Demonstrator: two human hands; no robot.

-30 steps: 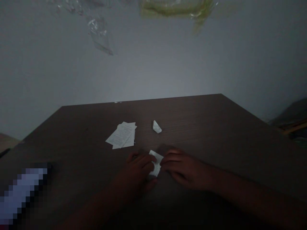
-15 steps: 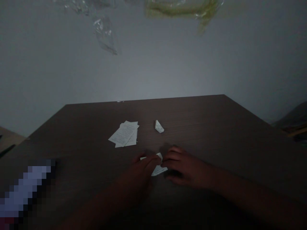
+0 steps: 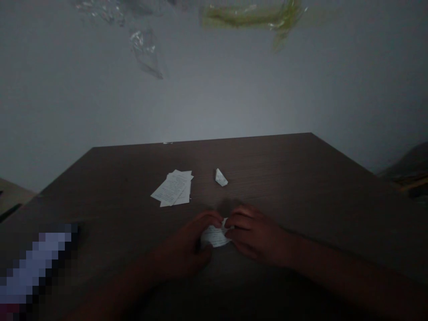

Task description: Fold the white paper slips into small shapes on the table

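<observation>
On the dark wooden table, my left hand and my right hand meet over a small white printed paper slip. Both hands pinch it with curled fingers, the left from the left side and the right from the right. Most of the slip is covered by my fingers. A small folded white paper piece lies a short way beyond my hands. To its left, a loose stack of printed paper slips rests flat on the table.
A pale wall stands behind the table, with clear plastic and a yellowish plastic bag hanging near the top. A blurred-out light object lies at the near left. The room is dim.
The slip between my hands has been turned and folded. My left fingers have curled over its top and both hands have closed in on it.
</observation>
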